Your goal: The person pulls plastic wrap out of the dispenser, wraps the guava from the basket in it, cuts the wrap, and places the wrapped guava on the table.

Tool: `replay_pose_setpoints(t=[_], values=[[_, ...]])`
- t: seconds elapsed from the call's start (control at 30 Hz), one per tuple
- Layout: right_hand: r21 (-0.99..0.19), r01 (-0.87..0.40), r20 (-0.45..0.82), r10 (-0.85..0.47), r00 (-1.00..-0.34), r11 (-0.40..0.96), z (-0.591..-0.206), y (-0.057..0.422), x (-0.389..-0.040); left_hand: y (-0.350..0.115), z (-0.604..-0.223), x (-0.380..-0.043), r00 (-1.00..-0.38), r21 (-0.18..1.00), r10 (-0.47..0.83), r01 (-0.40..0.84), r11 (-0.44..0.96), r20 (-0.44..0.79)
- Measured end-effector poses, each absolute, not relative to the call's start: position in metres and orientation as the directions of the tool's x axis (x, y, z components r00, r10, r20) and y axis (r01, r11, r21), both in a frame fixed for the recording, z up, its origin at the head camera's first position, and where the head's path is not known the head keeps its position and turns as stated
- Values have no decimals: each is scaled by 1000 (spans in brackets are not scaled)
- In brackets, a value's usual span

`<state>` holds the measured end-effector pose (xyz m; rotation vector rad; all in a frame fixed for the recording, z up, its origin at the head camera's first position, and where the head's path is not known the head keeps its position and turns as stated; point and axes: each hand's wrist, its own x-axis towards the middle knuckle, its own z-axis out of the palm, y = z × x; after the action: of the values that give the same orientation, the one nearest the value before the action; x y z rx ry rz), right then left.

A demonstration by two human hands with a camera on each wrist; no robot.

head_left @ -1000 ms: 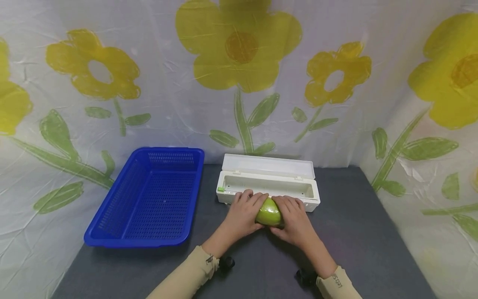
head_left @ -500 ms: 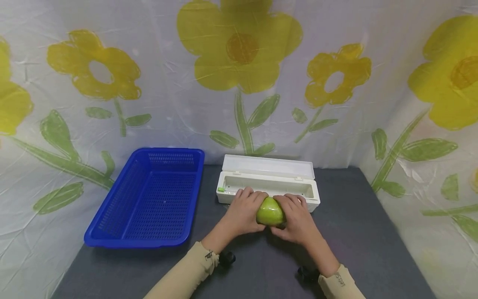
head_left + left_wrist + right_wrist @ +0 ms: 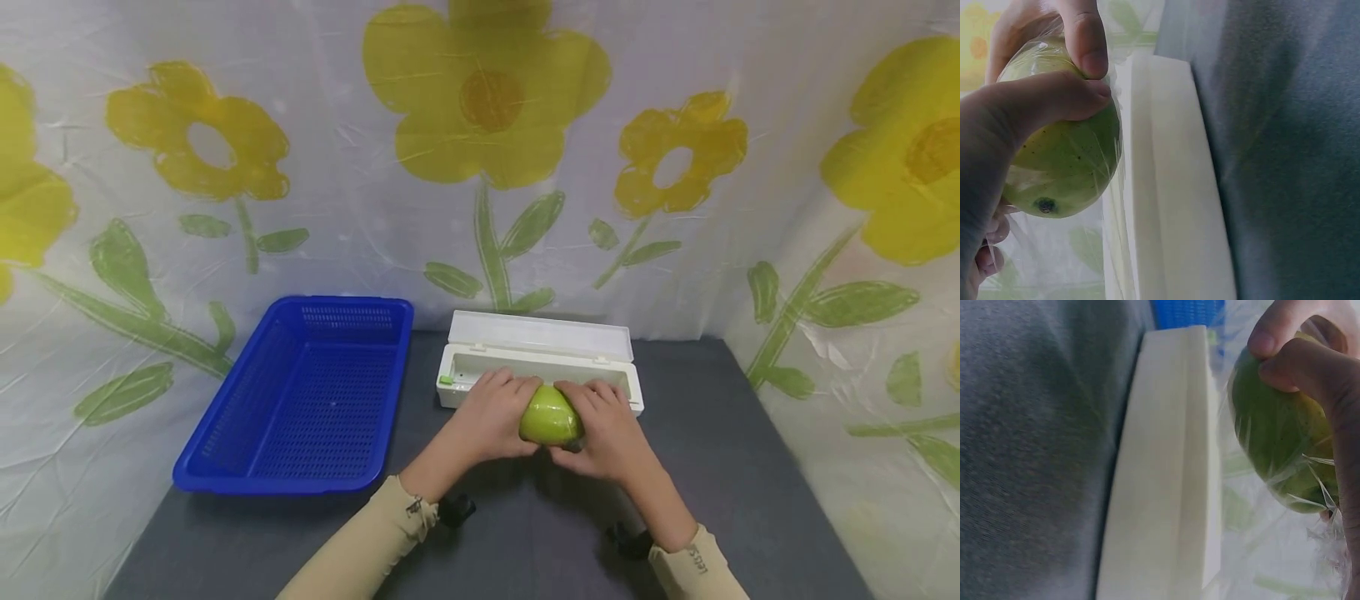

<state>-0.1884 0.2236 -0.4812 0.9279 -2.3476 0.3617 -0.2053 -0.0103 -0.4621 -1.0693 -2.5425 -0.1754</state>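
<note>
The left hand (image 3: 495,417) and the right hand (image 3: 606,429) hold together one green fruit (image 3: 550,419), each hand from its own side. The fingers of both hands are curled around it, and in the wrist views each thumb lies against its skin, near to a fingertip of the other hand. The fruit is in the air, above the table (image 3: 742,475), and in the head view it covers a part of the front edge of the white box (image 3: 451,397). A clear film (image 3: 1319,487) covers the fruit; it is shiny and has wrinkles, and some of it hangs loose below. At the lower end of the fruit a small dark spot is visible. The white box is long and narrow, and its lid (image 3: 540,332) is raised at the back side. A small green piece (image 3: 446,380) sits at the left end of the box. To the left, apart from the box, stands a blue basket (image 3: 300,485) with many small holes. Behind everything hangs a pale curtain (image 3: 337,242) with yellow flowers.
</note>
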Motion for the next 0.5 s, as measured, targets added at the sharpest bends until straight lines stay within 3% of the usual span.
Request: replay_pose_setpoints(t=[0.5], values=[[-26, -713, 649, -530, -545, 701, -453, 226, -200, -9, -427, -216, -567, -103, 687, 733, 673, 453]])
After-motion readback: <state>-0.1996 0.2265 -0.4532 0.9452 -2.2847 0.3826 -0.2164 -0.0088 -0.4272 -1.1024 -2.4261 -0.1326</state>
